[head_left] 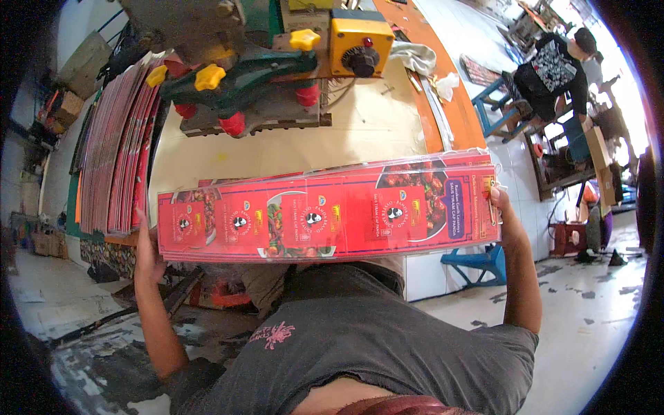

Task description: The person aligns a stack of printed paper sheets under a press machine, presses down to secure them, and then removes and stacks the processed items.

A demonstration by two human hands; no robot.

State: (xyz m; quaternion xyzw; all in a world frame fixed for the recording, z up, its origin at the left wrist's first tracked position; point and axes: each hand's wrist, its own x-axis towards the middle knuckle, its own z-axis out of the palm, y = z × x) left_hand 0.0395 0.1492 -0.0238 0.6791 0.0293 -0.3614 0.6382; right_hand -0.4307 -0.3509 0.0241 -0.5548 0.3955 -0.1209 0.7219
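Observation:
A stack of long red printed sheets, glossy and with food pictures, lies across in front of my body. My left hand grips its left end, the thumb up along the edge and the other fingers partly hidden. At the opposite end my right hand has hold of the stack, its fingers curled around the corner. The sheets are slightly fanned along the far edge, which overlaps the near part of the cream-covered table.
Beyond the stack stands a dark green machine with yellow knobs and a yellow control box. More red sheets stand packed on the left. A blue stool is near my right arm. Another person sits at the far right.

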